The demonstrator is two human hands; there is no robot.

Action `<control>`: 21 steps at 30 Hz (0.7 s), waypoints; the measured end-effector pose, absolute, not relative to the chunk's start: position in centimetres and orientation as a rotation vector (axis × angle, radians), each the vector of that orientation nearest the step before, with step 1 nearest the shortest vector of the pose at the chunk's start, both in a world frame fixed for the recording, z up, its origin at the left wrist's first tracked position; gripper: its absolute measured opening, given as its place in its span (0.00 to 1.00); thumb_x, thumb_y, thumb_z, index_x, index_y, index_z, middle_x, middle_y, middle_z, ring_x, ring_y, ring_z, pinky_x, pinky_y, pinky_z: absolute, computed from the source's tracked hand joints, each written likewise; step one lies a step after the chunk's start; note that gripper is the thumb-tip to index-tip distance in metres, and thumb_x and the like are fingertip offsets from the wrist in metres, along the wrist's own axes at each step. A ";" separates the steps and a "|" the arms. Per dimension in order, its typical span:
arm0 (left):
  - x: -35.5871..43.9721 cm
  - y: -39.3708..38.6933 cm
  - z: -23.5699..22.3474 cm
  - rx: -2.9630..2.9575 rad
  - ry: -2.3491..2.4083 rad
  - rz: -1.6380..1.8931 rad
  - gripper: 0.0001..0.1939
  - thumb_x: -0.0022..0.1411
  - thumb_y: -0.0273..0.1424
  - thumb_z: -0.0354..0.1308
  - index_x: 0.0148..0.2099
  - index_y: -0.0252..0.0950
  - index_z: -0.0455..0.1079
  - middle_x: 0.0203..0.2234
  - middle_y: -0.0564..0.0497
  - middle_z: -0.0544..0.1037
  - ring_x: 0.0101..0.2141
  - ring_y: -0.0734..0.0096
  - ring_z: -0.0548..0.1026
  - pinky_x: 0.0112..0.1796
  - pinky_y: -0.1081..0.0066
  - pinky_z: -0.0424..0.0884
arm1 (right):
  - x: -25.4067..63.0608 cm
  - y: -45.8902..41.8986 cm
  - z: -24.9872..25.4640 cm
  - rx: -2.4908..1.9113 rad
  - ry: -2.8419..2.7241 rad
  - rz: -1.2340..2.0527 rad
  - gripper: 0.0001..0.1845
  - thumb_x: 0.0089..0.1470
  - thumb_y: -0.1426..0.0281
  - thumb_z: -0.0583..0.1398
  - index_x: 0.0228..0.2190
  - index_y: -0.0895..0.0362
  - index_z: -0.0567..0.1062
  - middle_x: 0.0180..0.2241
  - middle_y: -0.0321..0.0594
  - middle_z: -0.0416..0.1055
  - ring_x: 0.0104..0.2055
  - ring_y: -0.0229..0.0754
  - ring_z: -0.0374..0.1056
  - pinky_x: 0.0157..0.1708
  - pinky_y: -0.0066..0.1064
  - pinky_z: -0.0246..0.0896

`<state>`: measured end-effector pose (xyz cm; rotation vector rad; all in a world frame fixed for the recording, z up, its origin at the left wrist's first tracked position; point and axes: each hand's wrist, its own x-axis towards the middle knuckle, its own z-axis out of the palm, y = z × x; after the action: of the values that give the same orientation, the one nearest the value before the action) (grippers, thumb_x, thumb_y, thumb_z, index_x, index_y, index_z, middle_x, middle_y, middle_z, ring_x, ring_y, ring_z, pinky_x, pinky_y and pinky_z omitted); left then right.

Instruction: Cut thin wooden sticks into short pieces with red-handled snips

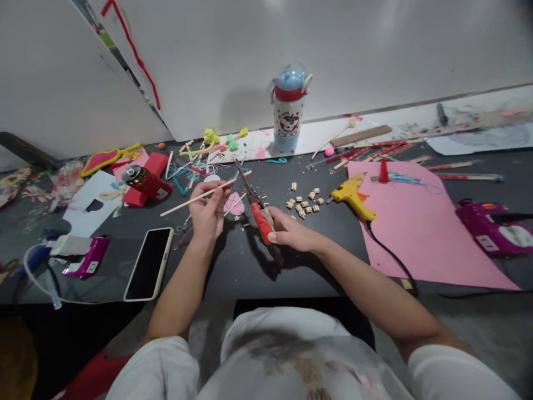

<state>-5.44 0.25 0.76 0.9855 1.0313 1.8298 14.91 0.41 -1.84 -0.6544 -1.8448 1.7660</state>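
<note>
Dark table; left hand pinching stick, apparently raised.

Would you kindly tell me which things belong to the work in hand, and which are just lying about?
Apparently in the work:
- stick, in the left hand
- scissors, in the right hand
- small wooden pieces, probably

Seemingly lying about:
- phone
- drink can
- bottle

On the table before you, the stick pieces lie to the right of your scissors. Farther right, the glue gun lies across the left edge of the paper sheet. Beyond the pieces, the bottle stands at the far side, before the wall. On your left, the phone lies at the table's near edge, with the can beyond it.
</note>
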 end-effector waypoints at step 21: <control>-3.5 -0.9 -0.5 1.390 0.952 1.001 0.27 0.44 0.42 0.68 0.45 0.35 0.72 0.38 0.42 0.79 0.36 0.62 0.79 0.36 0.68 0.76 | 14.7 0.2 -1.7 -0.736 -2.010 1.653 0.52 0.47 0.55 0.63 0.62 0.59 0.41 0.50 0.49 0.62 0.55 0.52 0.59 0.53 0.46 0.57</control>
<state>-3.45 -0.93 -0.46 1.3904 0.9518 1.0007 14.74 0.24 -1.69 -0.7361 -2.0104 1.6533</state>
